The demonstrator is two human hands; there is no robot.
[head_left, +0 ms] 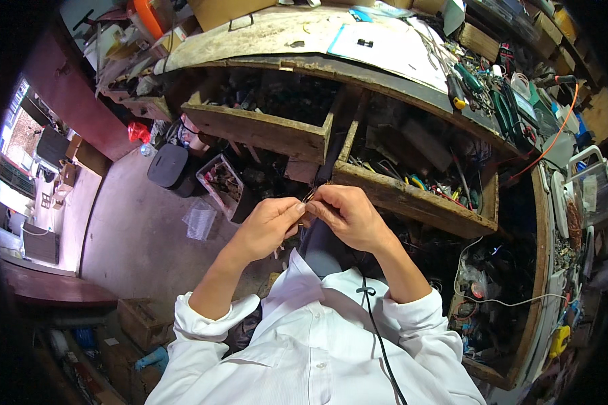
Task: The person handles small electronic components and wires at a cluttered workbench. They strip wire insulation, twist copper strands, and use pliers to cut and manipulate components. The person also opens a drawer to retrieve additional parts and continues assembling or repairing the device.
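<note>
On the floor (132, 216) at left, a red plastic bag (139, 132) and, nearer and to the right, a black lidded bin (169, 165). Nearer again, a crumpled clear plastic bag (200, 219), with loose folds apt to hide any small rolling part. Next, an open-topped box (213, 197) of scraps, an easy place to lose a dropped piece. Farther right, a pulled-out left wooden drawer (257, 131), contents too dark to tell.

In the middle, short of the drawers, the left hand (271, 226), thumb and fingertips pinched on a small metallic piece (309, 196); facing it, the right hand (346, 214), closed in a pinch on the same piece. Mostly covered by fingers, hence impossible to name exactly. Main risk, by judgement: a slip from this narrow pinch, through uneven pressure, and a fall past the lap (321, 248) into shadow.

Just right, a black cord (378, 331) down the shirt (317, 351), liable to snag during a forward lean. Then an open right wooden drawer (412, 202), a yellow-handled tool (417, 182) inside: quick to swallow tiny parts. Farther right, on the tabletop (270, 34), a yellow-and-black screwdriver (457, 96) close to the front edge, easily knocked off by a raised arm.
</note>
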